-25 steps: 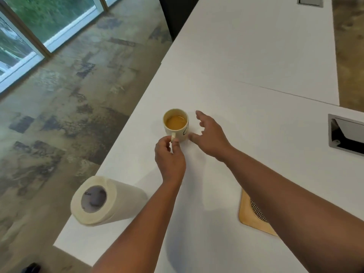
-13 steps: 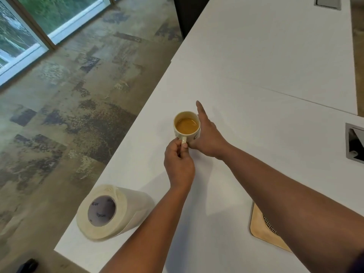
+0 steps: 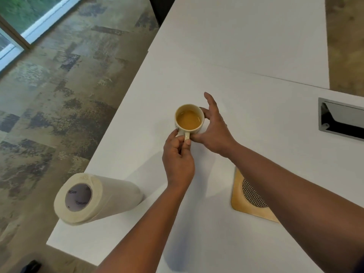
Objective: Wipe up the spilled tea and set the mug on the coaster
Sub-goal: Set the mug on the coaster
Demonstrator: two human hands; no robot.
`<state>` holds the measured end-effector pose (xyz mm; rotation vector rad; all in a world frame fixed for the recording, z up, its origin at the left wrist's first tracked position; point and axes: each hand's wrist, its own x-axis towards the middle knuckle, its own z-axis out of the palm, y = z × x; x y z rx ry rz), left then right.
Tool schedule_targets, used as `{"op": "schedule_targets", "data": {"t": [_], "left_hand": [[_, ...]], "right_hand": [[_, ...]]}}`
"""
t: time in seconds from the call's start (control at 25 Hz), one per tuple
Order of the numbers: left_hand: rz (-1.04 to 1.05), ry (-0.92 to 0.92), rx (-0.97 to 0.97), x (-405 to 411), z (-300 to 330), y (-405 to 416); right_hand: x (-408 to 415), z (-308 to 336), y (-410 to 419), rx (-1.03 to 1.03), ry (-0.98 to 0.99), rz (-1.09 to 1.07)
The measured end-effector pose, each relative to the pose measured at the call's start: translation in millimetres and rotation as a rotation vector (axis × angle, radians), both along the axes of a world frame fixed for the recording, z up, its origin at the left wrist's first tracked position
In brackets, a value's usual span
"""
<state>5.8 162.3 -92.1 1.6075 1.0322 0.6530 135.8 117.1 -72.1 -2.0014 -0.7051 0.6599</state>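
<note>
A cream mug (image 3: 189, 119) full of amber tea stands on the white table (image 3: 246, 79). My left hand (image 3: 178, 158) pinches its handle from the near side. My right hand (image 3: 213, 128) cups the mug's right wall, thumb at the near side, fingers spread along the far side. A square wooden coaster (image 3: 243, 200) with a woven metal centre lies to the near right, partly hidden under my right forearm. No spilled tea shows on the table.
A paper towel roll (image 3: 94, 198) lies on its side at the table's near left corner, close to the edge. A metal cable hatch (image 3: 341, 120) is set into the table at the right. Patterned floor lies left of the table.
My right hand has closed in from beside the mug to cup its side. My left hand has stayed on the handle. The camera view has shifted slightly.
</note>
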Motion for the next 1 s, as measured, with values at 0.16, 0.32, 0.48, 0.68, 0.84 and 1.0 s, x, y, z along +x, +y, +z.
{"op": "schedule_targets", "data": {"t": [0.16,0.32,0.48,0.68,0.84,1.0], "left_hand": [[-0.146,0.009,-0.003,4,4,-43],[-0.318,0.002,-0.051,4,8,-94],[-0.416,0.019,-0.106,-6,0,-142],[-0.474,0.030,-0.090,-23,-11,-179],[-0.484,0.021,-0.077,-29,-13,-190],[-0.476,0.025,-0.077,-30,-17,-193]], "right_hand": [[5,10,-64,0.011,0.025,-0.070],[4,13,-134,-0.016,0.037,-0.145],[-6,10,-196,-0.066,0.076,-0.188],[-23,-2,-238,-0.059,0.114,-0.224],[-30,-6,-251,-0.045,0.134,-0.229],[-31,-8,-255,-0.042,0.140,-0.227]]}}
